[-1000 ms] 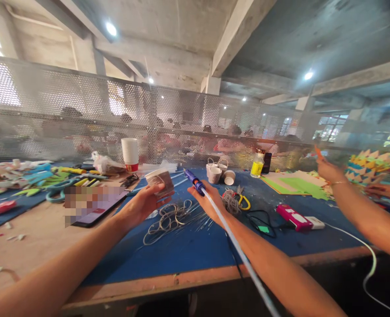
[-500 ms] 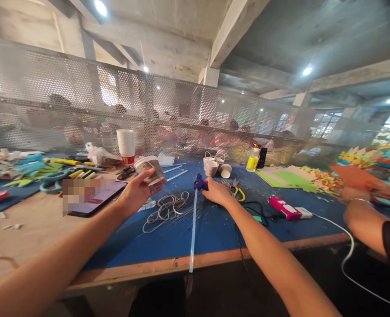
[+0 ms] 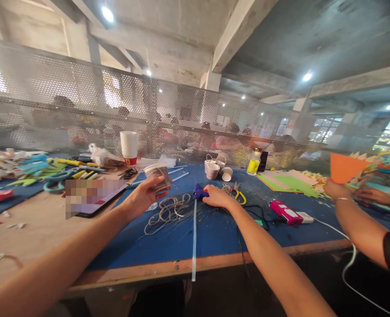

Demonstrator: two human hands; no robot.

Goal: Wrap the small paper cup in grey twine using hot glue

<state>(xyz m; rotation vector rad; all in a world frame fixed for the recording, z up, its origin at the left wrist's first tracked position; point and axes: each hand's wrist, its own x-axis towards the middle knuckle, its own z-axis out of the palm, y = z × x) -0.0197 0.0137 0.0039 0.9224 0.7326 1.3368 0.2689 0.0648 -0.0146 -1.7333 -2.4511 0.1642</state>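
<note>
My left hand (image 3: pixel 145 193) is wrapped round a small paper cup (image 3: pixel 158 175) with brownish cord wound about its side; the cup is tilted above the table. My right hand (image 3: pixel 217 196) has its fingers closed at the handle of a blue glue gun (image 3: pixel 199 191), which is low over the blue mat. From the gun a long translucent glue stick (image 3: pixel 194 237) runs toward me and past the table's front edge. Between my hands lies a loose coil of cord (image 3: pixel 168 211). Yellow-handled scissors (image 3: pixel 240 197) rest just beyond my right hand.
Several small cord-wrapped cups (image 3: pixel 212 169) stand at the back near a yellow bottle (image 3: pixel 254 162). A stack of paper cups (image 3: pixel 129 147) and a tablet (image 3: pixel 99 198) are on the left. A pink power strip (image 3: pixel 285 212) lies right; a co-worker's hand (image 3: pixel 338 190) holds orange paper.
The view has shifted slightly. My left hand keeps the cup, and my right hand stays at the glue gun. The co-worker's orange paper has been raised and turned upright.
</note>
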